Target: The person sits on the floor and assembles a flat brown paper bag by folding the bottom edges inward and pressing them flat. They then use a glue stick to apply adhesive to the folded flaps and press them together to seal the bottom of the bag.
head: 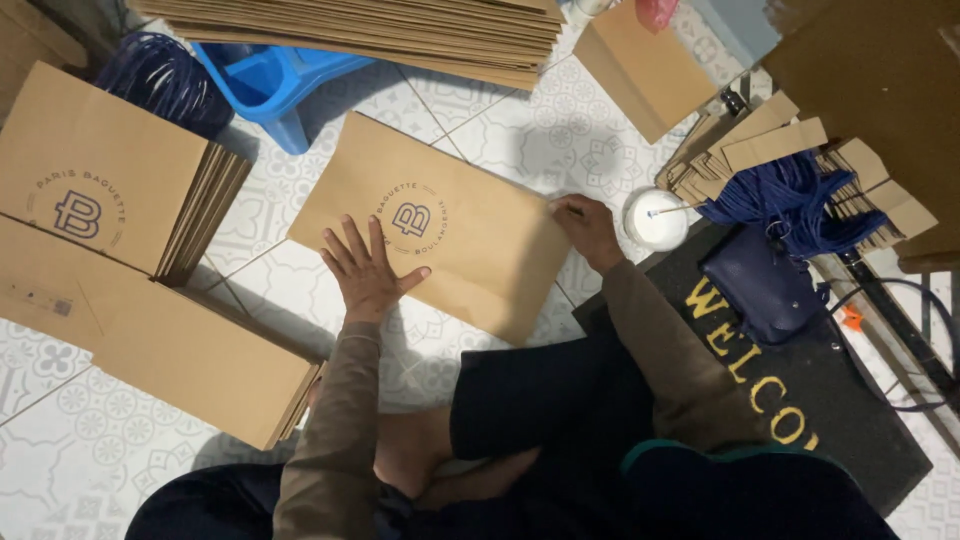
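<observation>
1. A flat brown paper bag with a round dark printed emblem lies tilted on the patterned white floor tiles, just in front of the seated person's knees.
2. The left hand lies palm down on the near left part of that bag, fingers spread and released, grasping nothing.
3. The right hand presses on the bag's right edge with fingers curled down; I cannot tell whether it pinches the paper or only pushes on it.
4. Right of the bag, just beside the right hand, stands a small white round tub with a thin stick in it.
5. Beyond the tub, further from the bag, lies a bundle of dark blue cords on small brown card pieces.
6. Left of the bag sit two stacks of finished brown bags, and behind it a blue plastic stool.
7. A dark doormat with yellow letters lies right of the bag.
</observation>
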